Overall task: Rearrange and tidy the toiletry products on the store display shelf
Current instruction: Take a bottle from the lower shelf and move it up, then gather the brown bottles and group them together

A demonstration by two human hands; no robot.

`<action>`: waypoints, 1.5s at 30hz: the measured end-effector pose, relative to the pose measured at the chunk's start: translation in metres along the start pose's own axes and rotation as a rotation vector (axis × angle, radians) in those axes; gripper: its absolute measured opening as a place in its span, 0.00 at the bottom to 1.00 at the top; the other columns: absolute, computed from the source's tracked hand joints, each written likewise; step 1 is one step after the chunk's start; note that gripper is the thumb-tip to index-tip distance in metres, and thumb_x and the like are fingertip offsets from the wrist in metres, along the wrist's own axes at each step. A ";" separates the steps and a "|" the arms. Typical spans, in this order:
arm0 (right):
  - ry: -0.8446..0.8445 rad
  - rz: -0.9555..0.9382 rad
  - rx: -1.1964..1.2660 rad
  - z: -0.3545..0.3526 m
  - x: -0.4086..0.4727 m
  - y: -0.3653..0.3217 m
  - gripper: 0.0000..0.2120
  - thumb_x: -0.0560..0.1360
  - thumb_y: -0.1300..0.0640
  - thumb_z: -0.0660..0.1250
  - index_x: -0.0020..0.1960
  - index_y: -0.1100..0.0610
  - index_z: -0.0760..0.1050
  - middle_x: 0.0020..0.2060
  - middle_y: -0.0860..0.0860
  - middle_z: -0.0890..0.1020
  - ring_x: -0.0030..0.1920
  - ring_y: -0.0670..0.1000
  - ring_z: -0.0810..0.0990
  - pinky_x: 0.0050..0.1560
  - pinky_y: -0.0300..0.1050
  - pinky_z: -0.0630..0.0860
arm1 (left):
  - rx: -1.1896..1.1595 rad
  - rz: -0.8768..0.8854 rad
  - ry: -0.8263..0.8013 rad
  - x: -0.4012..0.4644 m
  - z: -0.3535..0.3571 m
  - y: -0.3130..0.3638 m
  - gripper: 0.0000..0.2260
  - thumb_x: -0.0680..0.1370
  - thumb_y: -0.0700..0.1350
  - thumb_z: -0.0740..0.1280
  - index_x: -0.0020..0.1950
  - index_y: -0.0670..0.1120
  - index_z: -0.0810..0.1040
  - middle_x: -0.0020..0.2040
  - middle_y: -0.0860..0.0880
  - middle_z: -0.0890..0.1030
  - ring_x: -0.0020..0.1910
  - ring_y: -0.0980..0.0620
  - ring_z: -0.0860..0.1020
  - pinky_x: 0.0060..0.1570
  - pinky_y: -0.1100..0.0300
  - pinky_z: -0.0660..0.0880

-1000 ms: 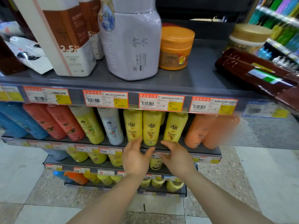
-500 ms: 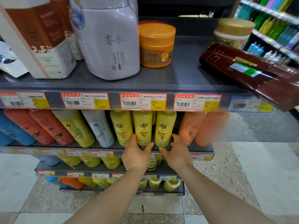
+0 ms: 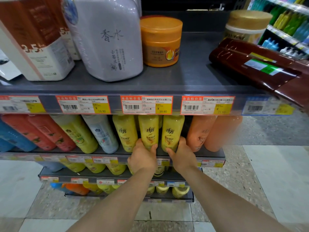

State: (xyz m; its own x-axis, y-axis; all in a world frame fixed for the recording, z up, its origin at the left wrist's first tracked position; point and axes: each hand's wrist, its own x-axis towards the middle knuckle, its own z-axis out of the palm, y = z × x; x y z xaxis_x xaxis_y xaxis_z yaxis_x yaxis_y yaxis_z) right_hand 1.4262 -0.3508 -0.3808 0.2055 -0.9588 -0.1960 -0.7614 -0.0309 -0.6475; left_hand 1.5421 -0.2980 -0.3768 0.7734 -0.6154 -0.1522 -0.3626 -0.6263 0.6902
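On the grey metal second shelf [image 3: 209, 154], the left hand [image 3: 143, 156] grips the middle yellow plastic bottle [image 3: 148, 131] while the right hand [image 3: 183, 154] grips the neighbouring yellow plastic bottle [image 3: 172, 131] to its right.

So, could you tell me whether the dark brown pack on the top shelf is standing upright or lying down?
Lying down: the dark brown pack rests lengthwise on the top shelf, its end overhanging the front edge.

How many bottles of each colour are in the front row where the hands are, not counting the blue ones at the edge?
Red bottles: 2
Yellow-green bottle: 1
Pale blue-white bottle: 1
Bright yellow bottles: 3
Orange bottles: 2
Total: 9
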 end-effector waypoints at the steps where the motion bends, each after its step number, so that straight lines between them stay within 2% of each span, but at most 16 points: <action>1: 0.003 -0.004 -0.012 0.000 0.001 0.001 0.22 0.76 0.46 0.67 0.64 0.51 0.62 0.51 0.52 0.81 0.50 0.57 0.81 0.42 0.48 0.73 | 0.000 0.012 -0.007 0.000 -0.001 -0.001 0.13 0.74 0.58 0.68 0.52 0.51 0.73 0.47 0.49 0.82 0.49 0.43 0.79 0.54 0.48 0.72; 8: -0.009 -0.011 -0.049 -0.001 0.002 0.005 0.23 0.77 0.46 0.65 0.67 0.50 0.61 0.53 0.52 0.81 0.52 0.57 0.80 0.45 0.49 0.75 | 0.004 0.084 -0.029 -0.002 -0.003 -0.006 0.13 0.75 0.58 0.67 0.53 0.52 0.74 0.47 0.50 0.82 0.47 0.44 0.80 0.51 0.47 0.75; 13: -0.063 -0.008 0.059 -0.011 -0.006 0.002 0.30 0.77 0.48 0.66 0.74 0.52 0.58 0.62 0.51 0.78 0.61 0.54 0.77 0.57 0.51 0.75 | -0.047 0.063 -0.105 -0.004 -0.010 -0.004 0.14 0.76 0.55 0.68 0.56 0.49 0.74 0.50 0.49 0.81 0.50 0.44 0.79 0.50 0.47 0.76; 17: -0.035 0.018 0.062 -0.031 -0.029 -0.005 0.35 0.77 0.47 0.66 0.77 0.51 0.53 0.68 0.52 0.73 0.66 0.53 0.73 0.59 0.47 0.72 | -0.107 0.123 -0.166 -0.020 -0.029 0.003 0.16 0.75 0.54 0.69 0.58 0.48 0.72 0.54 0.47 0.80 0.53 0.45 0.78 0.49 0.52 0.76; 19: -0.001 0.005 0.047 -0.044 -0.043 -0.012 0.34 0.77 0.46 0.66 0.77 0.49 0.53 0.67 0.52 0.74 0.65 0.53 0.74 0.57 0.46 0.72 | -0.073 0.196 -0.195 -0.027 -0.044 0.008 0.18 0.75 0.55 0.68 0.61 0.49 0.72 0.58 0.48 0.78 0.55 0.47 0.77 0.51 0.53 0.76; 21: 0.035 -0.036 0.041 -0.058 -0.058 -0.023 0.30 0.76 0.47 0.66 0.75 0.48 0.59 0.64 0.51 0.77 0.62 0.53 0.76 0.54 0.46 0.73 | 0.017 0.249 -0.236 -0.032 -0.062 0.017 0.26 0.75 0.58 0.67 0.69 0.48 0.69 0.65 0.47 0.75 0.61 0.47 0.75 0.56 0.54 0.75; 23: 0.068 -0.085 0.027 -0.071 -0.072 -0.037 0.26 0.76 0.46 0.66 0.71 0.48 0.65 0.61 0.50 0.79 0.61 0.52 0.77 0.53 0.47 0.74 | 0.096 0.307 -0.265 -0.037 -0.082 0.027 0.30 0.75 0.61 0.65 0.72 0.49 0.66 0.68 0.48 0.73 0.64 0.48 0.73 0.57 0.55 0.74; 28: 0.133 -0.144 -0.099 -0.100 -0.101 -0.076 0.23 0.76 0.44 0.64 0.69 0.47 0.67 0.60 0.50 0.80 0.60 0.52 0.78 0.54 0.48 0.76 | 0.320 0.524 -0.297 -0.049 -0.131 0.050 0.28 0.75 0.65 0.61 0.71 0.53 0.68 0.67 0.50 0.74 0.65 0.49 0.71 0.60 0.56 0.70; 33: 0.208 -0.197 -0.209 -0.120 -0.124 -0.107 0.19 0.76 0.42 0.63 0.65 0.46 0.69 0.57 0.48 0.80 0.56 0.52 0.78 0.48 0.46 0.74 | 0.427 0.725 -0.246 -0.054 -0.176 0.070 0.26 0.74 0.66 0.59 0.67 0.54 0.72 0.64 0.52 0.75 0.64 0.50 0.72 0.60 0.55 0.69; 36: 0.244 -0.243 -0.248 -0.135 -0.134 -0.124 0.18 0.75 0.42 0.64 0.63 0.45 0.71 0.54 0.48 0.81 0.55 0.53 0.79 0.47 0.46 0.75 | 0.383 0.853 -0.190 -0.058 -0.201 0.087 0.22 0.74 0.64 0.62 0.62 0.53 0.76 0.60 0.51 0.78 0.61 0.49 0.74 0.58 0.55 0.72; 39: 0.327 -0.303 -0.267 -0.157 -0.144 -0.143 0.16 0.74 0.42 0.64 0.60 0.44 0.75 0.54 0.45 0.81 0.56 0.50 0.78 0.48 0.44 0.74 | 0.273 0.989 -0.141 -0.061 -0.224 0.105 0.18 0.74 0.61 0.64 0.59 0.53 0.78 0.56 0.52 0.80 0.58 0.49 0.76 0.57 0.54 0.73; 42: 0.418 -0.338 -0.239 -0.183 -0.152 -0.158 0.12 0.74 0.45 0.65 0.57 0.45 0.76 0.52 0.44 0.82 0.54 0.48 0.78 0.46 0.43 0.72 | 0.184 1.065 -0.117 -0.061 -0.237 0.119 0.20 0.74 0.60 0.66 0.63 0.52 0.76 0.58 0.53 0.79 0.60 0.50 0.74 0.59 0.54 0.71; 45: 0.467 -0.398 -0.214 -0.214 -0.159 -0.167 0.13 0.74 0.49 0.68 0.58 0.47 0.77 0.51 0.44 0.81 0.52 0.46 0.78 0.52 0.42 0.73 | 0.169 1.111 -0.086 -0.061 -0.237 0.130 0.23 0.75 0.60 0.65 0.66 0.51 0.74 0.62 0.53 0.77 0.63 0.52 0.72 0.62 0.56 0.69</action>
State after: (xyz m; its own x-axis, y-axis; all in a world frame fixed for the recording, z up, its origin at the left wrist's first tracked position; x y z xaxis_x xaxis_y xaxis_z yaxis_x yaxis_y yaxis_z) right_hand 1.3890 -0.2540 -0.0844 0.2449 -0.8829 0.4007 -0.7979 -0.4183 -0.4340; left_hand 1.5711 -0.2283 -0.1100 -0.0584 -0.8988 0.4344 -0.8987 0.2367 0.3691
